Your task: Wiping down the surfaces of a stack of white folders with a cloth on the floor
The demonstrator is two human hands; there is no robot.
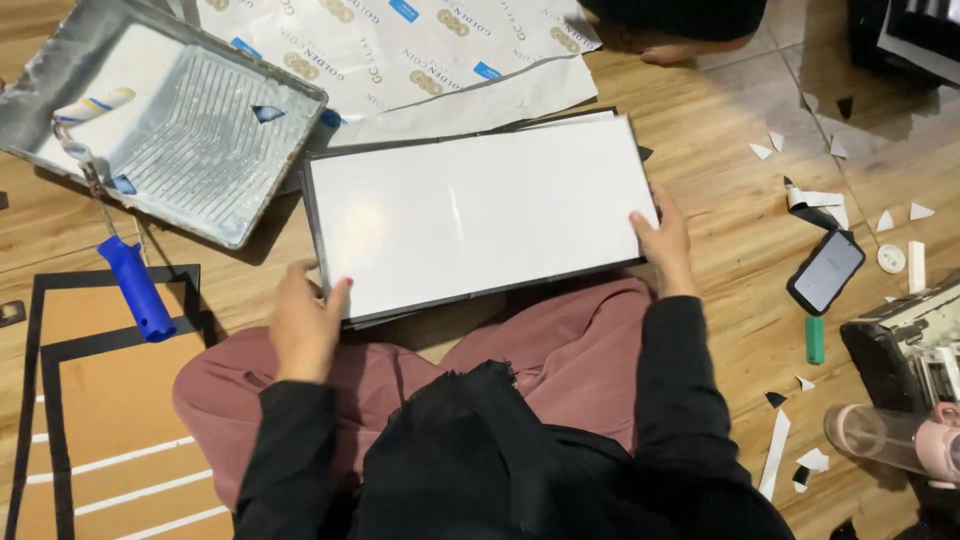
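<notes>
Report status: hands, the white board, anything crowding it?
Left hand grips white board at near-left corner; right hand holds its right edge. Board flat over lap. Paint tray at its far-left corner; phone well clear.

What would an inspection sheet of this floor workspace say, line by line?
Surface: wooden floor, person sitting on it.
Job's things: white board with dark edges, lying flat in front of the lap, on top of other boards.
Clutter: paint tray with a blue-handled roller; printed paper sheets; paper scraps; phone; green tube; pink bottle.
Fingers: left hand grips the board's near left corner; right hand holds its right edge.
Cables: nothing seen.
Surroundings: another person's bare foot at the top; dark-framed panel at left.
</notes>
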